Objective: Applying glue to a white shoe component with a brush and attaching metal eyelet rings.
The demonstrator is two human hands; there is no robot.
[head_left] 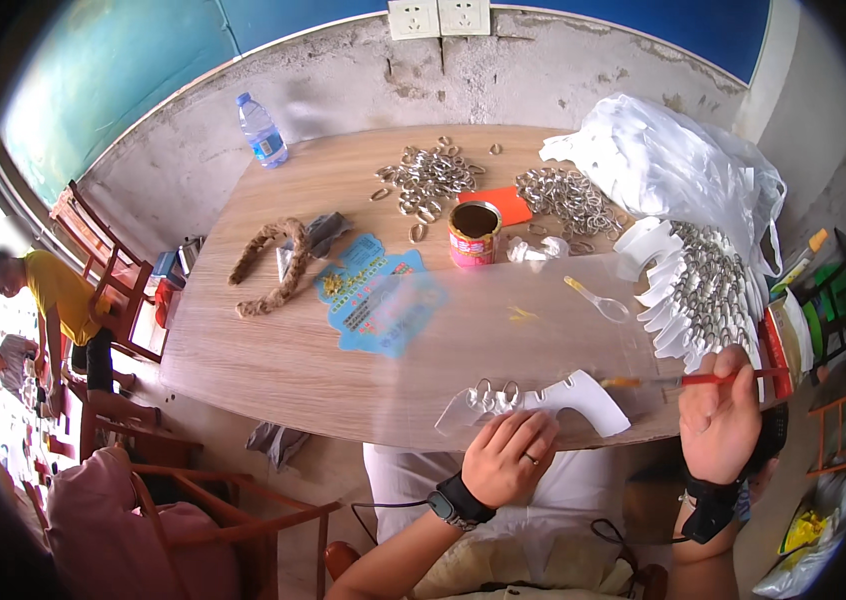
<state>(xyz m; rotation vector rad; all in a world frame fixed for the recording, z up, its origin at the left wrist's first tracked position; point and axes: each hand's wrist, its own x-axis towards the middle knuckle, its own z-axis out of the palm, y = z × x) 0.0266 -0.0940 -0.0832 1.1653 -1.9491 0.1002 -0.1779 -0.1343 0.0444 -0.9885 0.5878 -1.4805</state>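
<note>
My left hand (pixel 511 455) is closed on the near edge of a curved white card (pixel 591 402) with notches along its far side. A few silver rings (pixel 510 390) stand in the notches on its left part. To the right, my right hand (pixel 721 415) grips a thin brush with a red handle (pixel 698 379), its yellowish tip pointing left above the card's right end. Beyond the right hand lies a dense stack of similar white cards (pixel 708 290) lined with rings. An open pink-labelled tin (pixel 473 250) with dark brown inside stands at the middle of the table.
Loose ring piles (pixel 433 175) lie toward the back, beside an orange-red card (pixel 498 206). A plastic spoon (pixel 598 300), blue printed sheet (pixel 378 300), brown fuzzy band (pixel 288 265) and water bottle (pixel 262 132) share the table. A white plastic bag (pixel 663 160) fills the back right; people sit leftward.
</note>
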